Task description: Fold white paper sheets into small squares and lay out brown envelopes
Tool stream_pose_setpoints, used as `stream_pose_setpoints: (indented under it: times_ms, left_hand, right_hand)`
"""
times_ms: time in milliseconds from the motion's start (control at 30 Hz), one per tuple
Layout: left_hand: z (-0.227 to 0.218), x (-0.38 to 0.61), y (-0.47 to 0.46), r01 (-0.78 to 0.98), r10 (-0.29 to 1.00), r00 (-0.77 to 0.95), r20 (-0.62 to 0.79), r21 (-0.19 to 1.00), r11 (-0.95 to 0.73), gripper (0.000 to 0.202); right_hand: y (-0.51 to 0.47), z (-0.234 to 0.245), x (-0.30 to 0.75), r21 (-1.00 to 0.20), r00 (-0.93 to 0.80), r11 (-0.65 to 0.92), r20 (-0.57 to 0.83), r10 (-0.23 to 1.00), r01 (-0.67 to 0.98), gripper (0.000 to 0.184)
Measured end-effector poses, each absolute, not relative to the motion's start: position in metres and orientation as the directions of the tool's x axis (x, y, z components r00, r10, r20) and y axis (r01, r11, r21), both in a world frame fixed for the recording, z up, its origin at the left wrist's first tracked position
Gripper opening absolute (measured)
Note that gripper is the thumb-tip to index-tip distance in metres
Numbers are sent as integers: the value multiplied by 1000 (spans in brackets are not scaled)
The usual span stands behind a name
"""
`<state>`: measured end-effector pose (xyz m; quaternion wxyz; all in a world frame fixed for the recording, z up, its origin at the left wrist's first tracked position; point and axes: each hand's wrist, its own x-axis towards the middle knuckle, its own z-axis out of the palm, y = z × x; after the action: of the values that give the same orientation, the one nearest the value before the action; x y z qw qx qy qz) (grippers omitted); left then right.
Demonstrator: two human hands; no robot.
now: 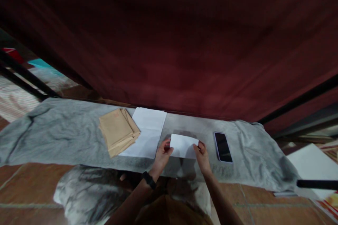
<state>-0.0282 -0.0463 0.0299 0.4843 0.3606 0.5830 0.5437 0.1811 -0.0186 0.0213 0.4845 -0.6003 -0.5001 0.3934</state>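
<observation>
Between my two hands is a folded sheet of white paper (184,146), held by its left and right edges just over the cloth-covered bench. My left hand (164,152) pinches the left edge, thumb on top. On the opposite edge, my right hand (201,151) grips in the same way. A stack of white paper sheets (148,130) lies to the left of my left hand. Partly on top of that stack rest several brown envelopes (117,130).
A phone (223,147) with a dark screen lies right of my right hand. Grey cloth (68,130) covers the narrow bench. A dark red curtain (169,59) hangs behind it, with black bars (301,100) at the sides. Tiled floor (37,190) shows in front.
</observation>
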Motion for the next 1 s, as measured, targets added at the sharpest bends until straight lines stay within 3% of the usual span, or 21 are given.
stream_pose_setpoints:
  times_ms: [133,367,533,733,1000]
  left_hand:
    - [21,-29,-51,204,975,-186,-120,966,158,19]
    - [16,-29,-67,388,977,-212,-24,916,106,20]
    - [5,-30,-74,635,988,-122,96,773,3,14]
    - [13,-27,-72,800,989,-94,117,600,5,11]
    - [24,-22,-67,901,993,-84,78,432,42,9]
  right_hand:
    - [-20,11,182,-956,203,0,62,977,292,45]
    - [-38,1,191,-941,152,-26,28,988,337,48]
    - [-50,-15,206,-898,42,60,87,995,435,44]
    - [-46,-22,208,-833,40,101,145,989,544,39]
    - [-54,-17,188,-430,-26,133,245,969,893,44]
